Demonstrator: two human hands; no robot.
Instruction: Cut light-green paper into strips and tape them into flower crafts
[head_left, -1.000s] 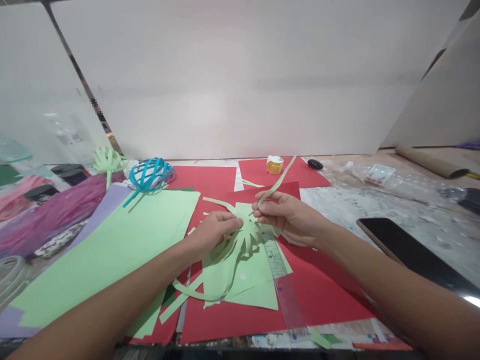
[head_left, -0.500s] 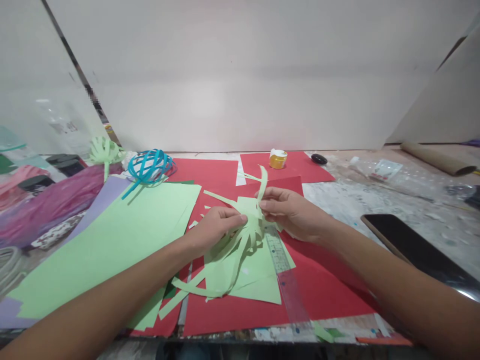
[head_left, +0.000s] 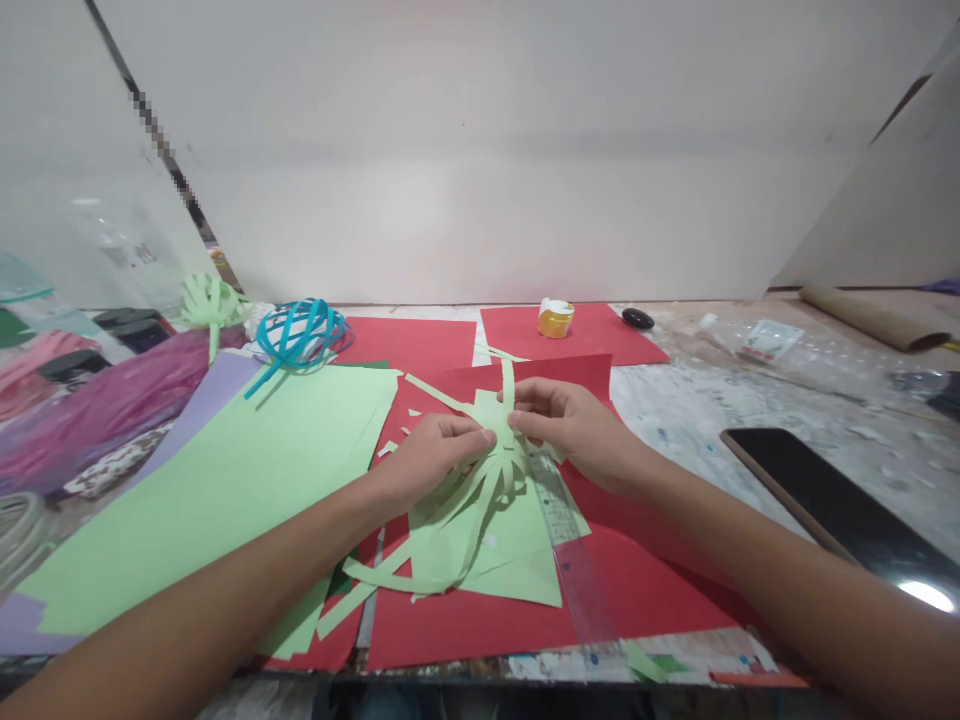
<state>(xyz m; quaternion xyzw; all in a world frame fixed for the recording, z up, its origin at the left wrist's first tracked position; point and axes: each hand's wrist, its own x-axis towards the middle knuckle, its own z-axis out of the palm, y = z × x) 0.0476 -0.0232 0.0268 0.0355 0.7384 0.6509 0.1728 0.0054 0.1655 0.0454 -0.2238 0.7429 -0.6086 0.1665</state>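
A bunch of light green paper strips [head_left: 498,478], joined near the top, lies over a green paper sheet [head_left: 517,565] on red paper. My left hand [head_left: 446,448] pinches the joined part between thumb and fingers. On the other side, my right hand [head_left: 559,425] grips one upright paper strip [head_left: 508,385] close to the join. Long loose strips curve down toward the front left. A clear ruler [head_left: 559,515] lies partly beneath, right of the bunch.
At left are green paper sheets [head_left: 247,470], a blue paper-strip ball [head_left: 300,335] and a pink plastic bag [head_left: 120,420]. Behind stands a yellow jar [head_left: 556,320]. To the right are a phone [head_left: 825,490], a plastic bottle [head_left: 795,345] and a cardboard tube [head_left: 874,318].
My right hand has shifted slightly left, bringing the upright strip lower and closer to the join. My left hand keeps its hold in nearly the same place.
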